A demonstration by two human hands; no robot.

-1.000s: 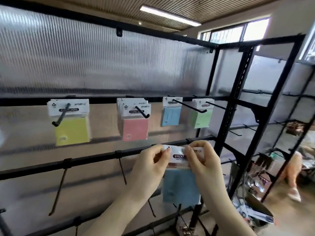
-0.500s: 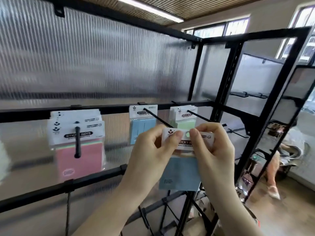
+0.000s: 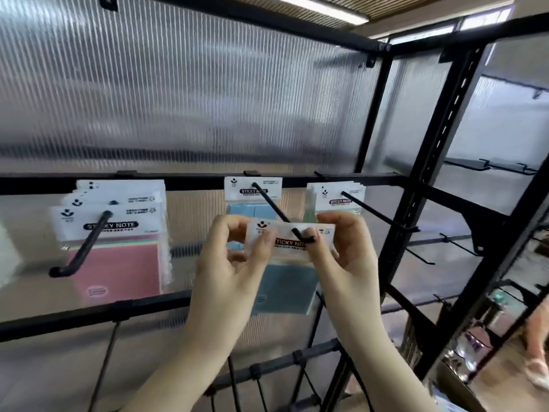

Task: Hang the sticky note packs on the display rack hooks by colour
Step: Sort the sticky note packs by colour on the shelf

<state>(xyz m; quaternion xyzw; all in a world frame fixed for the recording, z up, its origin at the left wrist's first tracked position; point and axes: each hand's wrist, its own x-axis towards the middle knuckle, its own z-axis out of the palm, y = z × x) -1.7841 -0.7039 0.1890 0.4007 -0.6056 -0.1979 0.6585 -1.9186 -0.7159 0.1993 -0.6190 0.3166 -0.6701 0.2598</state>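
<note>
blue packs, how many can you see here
2: one blue pack held by both hands at the hook tip, another already hanging at the back of that hook. More may hide behind it.

From my feed, the held blue pack [image 3: 286, 285] has both header ends covered by fingers [image 3: 263, 242]. The hanging blue pack [image 3: 248, 200] is mostly hidden behind it. A person [image 3: 537, 331] at far right is blurred and cropped by the edge.

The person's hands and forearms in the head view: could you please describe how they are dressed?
Both the left hand and the right hand are bare: no gloves, rings, watch or bracelet visible. The forearms are uncovered to the frame's bottom edge, with no sleeve in view.
</note>
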